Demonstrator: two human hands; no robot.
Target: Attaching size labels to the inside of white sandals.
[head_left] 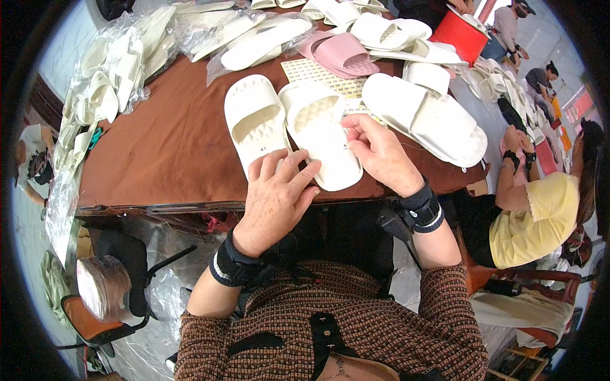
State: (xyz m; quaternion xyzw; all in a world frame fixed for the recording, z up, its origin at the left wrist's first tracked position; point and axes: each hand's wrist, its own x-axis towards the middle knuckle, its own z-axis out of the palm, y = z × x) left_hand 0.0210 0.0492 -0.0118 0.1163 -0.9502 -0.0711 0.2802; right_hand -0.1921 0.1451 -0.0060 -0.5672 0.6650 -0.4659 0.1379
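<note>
Your left hand (274,190) lies open, fingers spread flat, with the fingertips resting on the heel ends of two white slide slippers. Your right hand (380,152) is partly curled, thumb and forefinger pinched at the inner edge of the right slipper (321,130); what the pinch holds is too small to tell. The left slipper (256,120) lies just beside it, touching, both sole-down on the brown worktop (165,146). Behind them lies a sheet of small stickers (318,73), then a pink slipper (343,54). To the right lies another white pair (426,114). Bagged white slippers (121,63) line the worktop's left edge. A seated person in a yellow shirt (534,222) is at right.
</note>
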